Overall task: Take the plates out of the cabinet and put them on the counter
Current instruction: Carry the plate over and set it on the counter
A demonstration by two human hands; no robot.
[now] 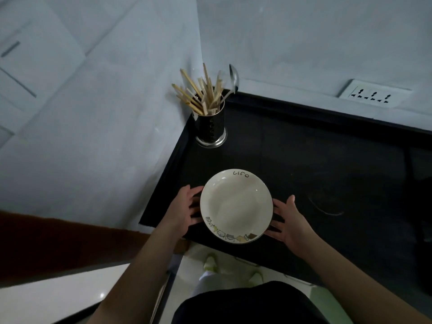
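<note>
A white plate [236,204], with the word "life" on its far rim and small drawings along its near rim, lies on the black counter [327,164] near the front left corner. My left hand [184,209] is at the plate's left edge with fingers straight, reaching under the rim. At the plate's right edge, my right hand [289,223] has its fingers spread and pointed toward the rim. Whether the fingers touch the plate I cannot tell. No cabinet with plates is in view.
A perforated metal holder [211,127] full of wooden chopsticks and a metal ladle stands in the counter's back left corner. A wall socket [371,94] sits above the counter at the right. White walls bound the counter at left and back.
</note>
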